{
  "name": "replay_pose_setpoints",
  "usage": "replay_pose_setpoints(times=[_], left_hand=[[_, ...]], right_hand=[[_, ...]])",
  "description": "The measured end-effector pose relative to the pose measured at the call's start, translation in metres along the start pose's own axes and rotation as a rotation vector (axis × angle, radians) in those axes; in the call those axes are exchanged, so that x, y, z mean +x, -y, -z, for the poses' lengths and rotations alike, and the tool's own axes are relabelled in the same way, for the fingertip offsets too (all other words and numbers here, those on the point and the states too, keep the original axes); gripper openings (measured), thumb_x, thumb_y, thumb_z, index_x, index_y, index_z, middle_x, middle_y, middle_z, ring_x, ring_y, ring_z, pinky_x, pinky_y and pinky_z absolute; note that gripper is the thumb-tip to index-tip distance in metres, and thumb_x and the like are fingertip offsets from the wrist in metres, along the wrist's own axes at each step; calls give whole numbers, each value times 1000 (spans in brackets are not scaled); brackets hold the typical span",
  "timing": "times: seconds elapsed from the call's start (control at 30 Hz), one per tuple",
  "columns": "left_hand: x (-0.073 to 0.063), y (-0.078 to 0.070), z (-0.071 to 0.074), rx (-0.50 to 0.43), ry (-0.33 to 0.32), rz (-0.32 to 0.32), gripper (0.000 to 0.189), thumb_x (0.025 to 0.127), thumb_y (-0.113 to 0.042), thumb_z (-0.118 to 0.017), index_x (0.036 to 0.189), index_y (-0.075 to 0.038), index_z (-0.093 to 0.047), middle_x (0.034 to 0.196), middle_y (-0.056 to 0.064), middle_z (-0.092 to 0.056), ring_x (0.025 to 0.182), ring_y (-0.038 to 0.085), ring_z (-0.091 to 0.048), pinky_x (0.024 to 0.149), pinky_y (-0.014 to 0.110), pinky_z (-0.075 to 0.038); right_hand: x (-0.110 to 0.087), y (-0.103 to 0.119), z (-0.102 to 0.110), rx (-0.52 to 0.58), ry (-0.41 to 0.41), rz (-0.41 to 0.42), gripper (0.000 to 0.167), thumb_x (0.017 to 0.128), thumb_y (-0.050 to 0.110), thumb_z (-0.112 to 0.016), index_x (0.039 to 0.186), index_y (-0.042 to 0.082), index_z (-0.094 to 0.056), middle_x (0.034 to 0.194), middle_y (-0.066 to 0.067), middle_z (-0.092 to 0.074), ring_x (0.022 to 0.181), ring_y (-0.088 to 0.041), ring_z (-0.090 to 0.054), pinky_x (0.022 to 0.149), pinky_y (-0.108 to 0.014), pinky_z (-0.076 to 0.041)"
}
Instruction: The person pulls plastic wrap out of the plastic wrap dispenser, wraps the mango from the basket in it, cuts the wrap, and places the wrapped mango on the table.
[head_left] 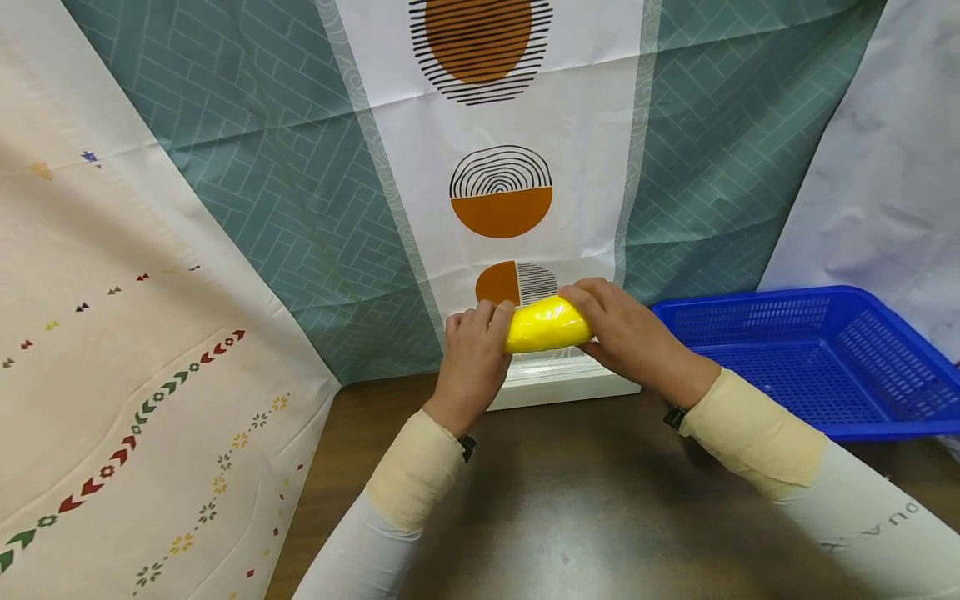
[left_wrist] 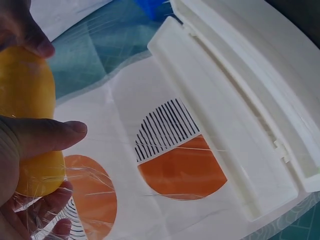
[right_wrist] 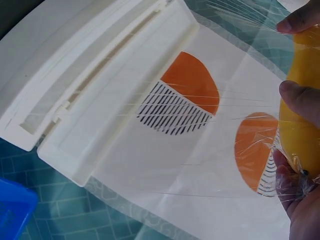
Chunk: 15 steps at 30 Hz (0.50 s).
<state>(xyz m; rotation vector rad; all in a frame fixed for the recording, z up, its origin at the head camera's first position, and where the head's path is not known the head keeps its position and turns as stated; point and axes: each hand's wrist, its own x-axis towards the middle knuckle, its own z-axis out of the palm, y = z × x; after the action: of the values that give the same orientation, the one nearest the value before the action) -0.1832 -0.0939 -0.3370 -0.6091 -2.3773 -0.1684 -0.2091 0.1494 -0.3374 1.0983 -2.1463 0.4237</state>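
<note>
Both hands hold a long, rounded yellow fruit [head_left: 549,325] above the table, one hand at each end. Its exact kind is unclear. Shiny clear cling film [right_wrist: 255,145] wraps it, with creases bunched near the right hand's fingers. My left hand [head_left: 476,358] grips the left end. The right end is held by my right hand [head_left: 633,337], fingers over the top and thumb below. Below and behind the fruit lies a long white cling film dispenser [head_left: 562,383], its lid raised in the wrist views. Thin film streaks run between dispenser and fruit in the right wrist view.
A blue perforated basket [head_left: 817,333] stands on the right of the brown table [head_left: 540,517]. Patterned cloth [head_left: 300,192] hangs behind, with a white strip bearing orange shapes in the middle. On the left is a cream cloth [head_left: 150,417] with floral rows.
</note>
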Motion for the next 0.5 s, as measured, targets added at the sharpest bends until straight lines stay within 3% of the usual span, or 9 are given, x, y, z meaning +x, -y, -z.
replay_pose_setpoints(times=[0.5], left_hand=[[4, -4, 18, -7, 24, 1, 55, 86, -17, -81, 131, -14, -49, 110, 6, -58, 97, 25, -59, 91, 43, -45]], right_hand=[[7, 5, 18, 8, 8, 1, 88, 69, -2, -90, 141, 7, -41, 129, -20, -52, 108, -36, -59, 94, -50, -54]])
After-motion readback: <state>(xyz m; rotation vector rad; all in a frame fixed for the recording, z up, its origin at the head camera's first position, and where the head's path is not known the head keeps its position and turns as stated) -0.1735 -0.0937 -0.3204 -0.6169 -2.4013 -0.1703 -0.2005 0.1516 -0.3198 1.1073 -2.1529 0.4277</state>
